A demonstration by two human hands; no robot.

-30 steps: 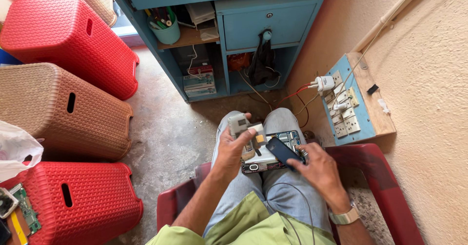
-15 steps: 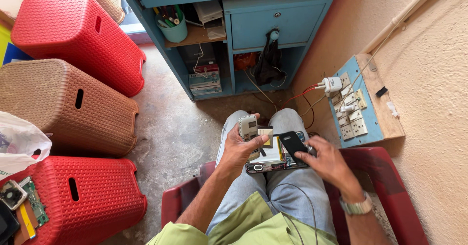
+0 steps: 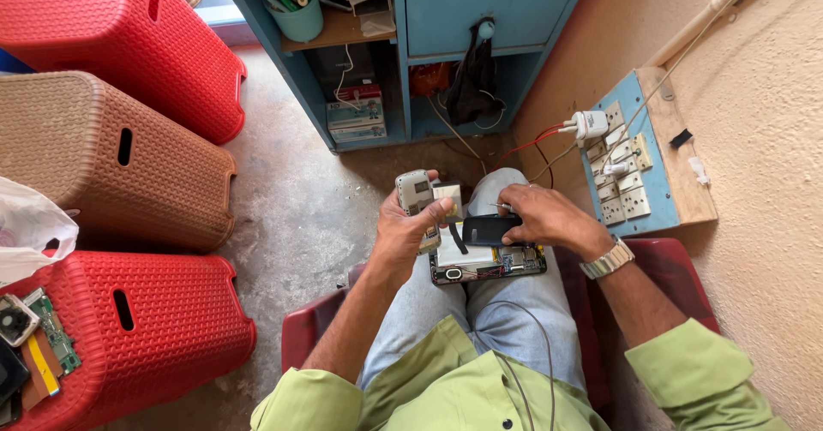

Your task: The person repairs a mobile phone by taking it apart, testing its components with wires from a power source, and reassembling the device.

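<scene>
A flat red-and-white box (image 3: 356,114) lies low in the blue shelf unit (image 3: 411,37), under a teal cup (image 3: 296,15) of pens. On the lap, the left hand (image 3: 410,225) has its grip clenched around a small grey phone (image 3: 415,193); the right hand (image 3: 549,218) is grasping a black cover (image 3: 489,230) over an opened phone (image 3: 489,264). Red stools (image 3: 137,328) crowd the left

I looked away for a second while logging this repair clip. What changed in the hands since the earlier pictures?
The left hand lifted the small grey device a little higher, clear of the opened phone. The right hand shifted slightly on the black part, still holding it. The phone stays on the lap; the stools are unmoved.
</scene>
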